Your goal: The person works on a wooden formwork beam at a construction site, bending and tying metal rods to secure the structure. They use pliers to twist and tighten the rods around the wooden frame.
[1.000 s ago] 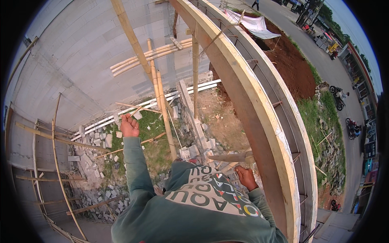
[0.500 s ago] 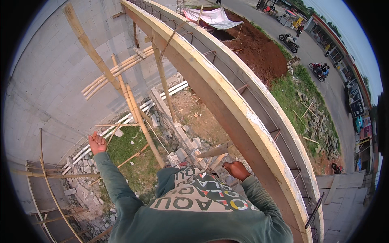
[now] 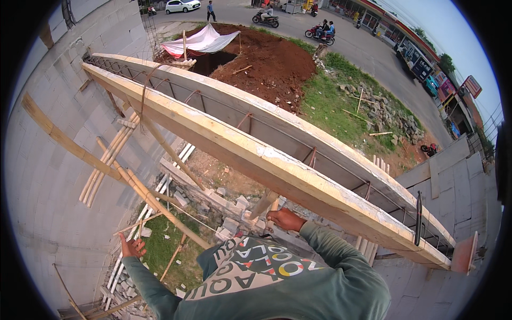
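Observation:
My left hand (image 3: pixel 132 246) reaches out at the left over grass and rubble, its fingers spread with nothing in them. My right hand (image 3: pixel 286 219) is closed in a fist just under the near board of a long formwork (image 3: pixel 234 144). Whatever the fist may hold is hidden. Beside its knuckles stands a round wooden post (image 3: pixel 263 206), below the formwork; I cannot tell whether they touch. Two boards with yellowish top edges make up the formwork, and steel reinforcing bars (image 3: pixel 250 118) run in the gap between them. A dark strap (image 3: pixel 418 218) loops over its right end.
Bamboo poles (image 3: pixel 140 186) cross in front of a grey block wall (image 3: pixel 58 154) at the left. White pipes (image 3: pixel 118 266) and broken blocks (image 3: pixel 230 226) lie far below. Beyond the formwork are a red soil heap (image 3: pixel 272 69), a pale tarp (image 3: pixel 205 41) and a road with motorbikes (image 3: pixel 320 33).
The view has turned, so the formwork lies flatter across it and its right end shows. My left hand sits lower, its fingers more spread. My right fist appears farther left, still closed.

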The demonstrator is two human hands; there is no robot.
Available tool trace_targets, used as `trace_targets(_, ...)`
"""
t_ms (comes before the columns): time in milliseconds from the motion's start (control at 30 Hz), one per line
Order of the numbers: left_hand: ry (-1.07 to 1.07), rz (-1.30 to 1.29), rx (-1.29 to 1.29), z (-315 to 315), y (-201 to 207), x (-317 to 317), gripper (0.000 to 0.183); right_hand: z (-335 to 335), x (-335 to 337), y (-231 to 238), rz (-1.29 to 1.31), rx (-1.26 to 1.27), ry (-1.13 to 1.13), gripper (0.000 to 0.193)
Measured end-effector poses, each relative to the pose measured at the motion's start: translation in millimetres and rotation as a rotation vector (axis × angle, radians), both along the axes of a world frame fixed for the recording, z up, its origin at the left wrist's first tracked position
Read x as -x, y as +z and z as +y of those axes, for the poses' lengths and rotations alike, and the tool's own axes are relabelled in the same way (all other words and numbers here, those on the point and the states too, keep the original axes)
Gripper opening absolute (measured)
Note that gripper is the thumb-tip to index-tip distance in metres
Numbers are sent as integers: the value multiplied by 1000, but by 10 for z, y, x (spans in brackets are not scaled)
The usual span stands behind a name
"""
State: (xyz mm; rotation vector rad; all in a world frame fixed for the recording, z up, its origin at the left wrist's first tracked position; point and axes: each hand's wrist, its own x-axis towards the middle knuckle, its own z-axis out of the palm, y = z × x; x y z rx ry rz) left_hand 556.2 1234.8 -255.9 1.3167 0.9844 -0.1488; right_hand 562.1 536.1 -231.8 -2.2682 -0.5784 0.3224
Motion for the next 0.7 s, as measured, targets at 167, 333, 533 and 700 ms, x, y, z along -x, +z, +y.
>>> trace_targets(167, -735, 518, 140, -1519, -269, -207, 117, 477, -95, 140, -55, 41, -121, 18)
trace_targets(333, -968, -894, -656, -3344, 246, -367, 33, 979, -142, 477, -118, 364, -24, 15)
trace_targets(533, -1207, -832, -371, -3981, 989, -444, 23, 1104, -215, 948, -221, 404, 36, 15)
trace_targets(700, -1239, -733, -325, -3972, 1135, -425, 19, 934, -173, 1269, -397, 199, -69, 15)
